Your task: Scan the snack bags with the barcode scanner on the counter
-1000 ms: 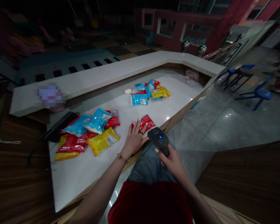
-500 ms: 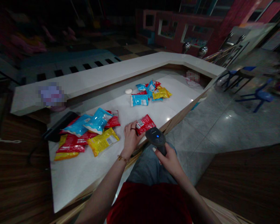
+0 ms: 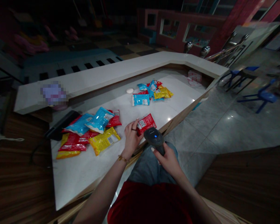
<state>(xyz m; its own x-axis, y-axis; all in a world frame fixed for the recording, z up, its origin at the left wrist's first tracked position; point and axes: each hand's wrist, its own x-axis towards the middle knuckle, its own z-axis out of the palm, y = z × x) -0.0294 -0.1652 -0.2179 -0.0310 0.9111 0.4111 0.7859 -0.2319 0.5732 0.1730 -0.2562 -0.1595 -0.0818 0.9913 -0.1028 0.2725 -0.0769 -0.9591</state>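
My left hand (image 3: 132, 137) has its fingers closed on the left end of a red packet (image 3: 147, 123), which lies near the counter's front edge with a white barcode label facing up. Wrapped round the handle of a dark barcode scanner (image 3: 154, 138) is my right hand (image 3: 169, 158); a blue light shows on the scanner's top. The scanner's head is just beside the packet's lower right side. To the left lies a pile with blue packets (image 3: 100, 119), red packets (image 3: 76, 142) and a yellow packet (image 3: 105, 140). Farther back is a second pile with a blue packet (image 3: 141, 100) and a yellow packet (image 3: 162, 92).
A white round object (image 3: 130, 91) sits beside the back pile. The white counter (image 3: 88, 174) has a raised ledge (image 3: 112, 68) behind it. A black device (image 3: 63, 124) lies at the left. Blue chairs (image 3: 262, 95) stand on the floor at right.
The scanner has shifted slightly left, closer to my left hand. The whole view has moved a little; the packets keep their places on the counter.
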